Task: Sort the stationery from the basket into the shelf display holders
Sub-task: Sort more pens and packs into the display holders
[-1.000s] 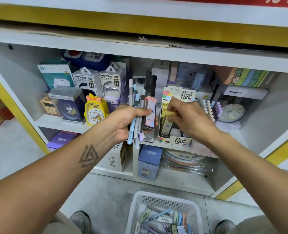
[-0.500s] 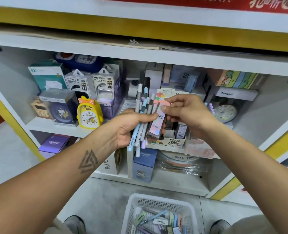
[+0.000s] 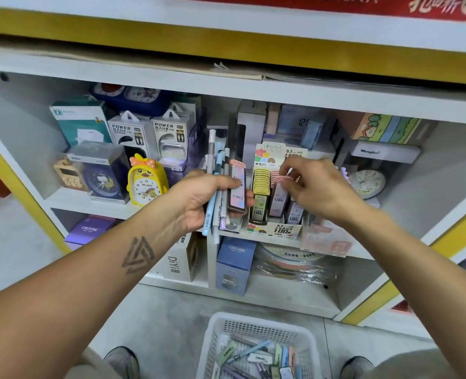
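Here the right hand (image 3: 318, 187), right of the frame's centre, pinches a pink-capped lead refill case (image 3: 278, 195) by its top and holds it at the middle row of the cardboard display holder (image 3: 274, 228) on the shelf. To do this well, I think the case should go straight down into the pink row, not into the yellow row just left of it, with its label to the front like its neighbours, and be pressed until it stands level with them. The left hand (image 3: 201, 198), at the centre, grips a bundle of pens (image 3: 216, 187) together with one more pink case (image 3: 237, 190), so it must hold firm while the other hand works. The white basket (image 3: 212, 343) at the bottom of the frame holds many more pieces, so the sorting is probably far from finished. Readable writing: "0.7 HB" and "100" on the holder, "POWER BANK" on two white boxes (image 3: 149, 132) at the upper left, "CRUHRE" on the blue box (image 3: 236, 258) below, and "DiYi" on a white box (image 3: 181, 258) beside it.
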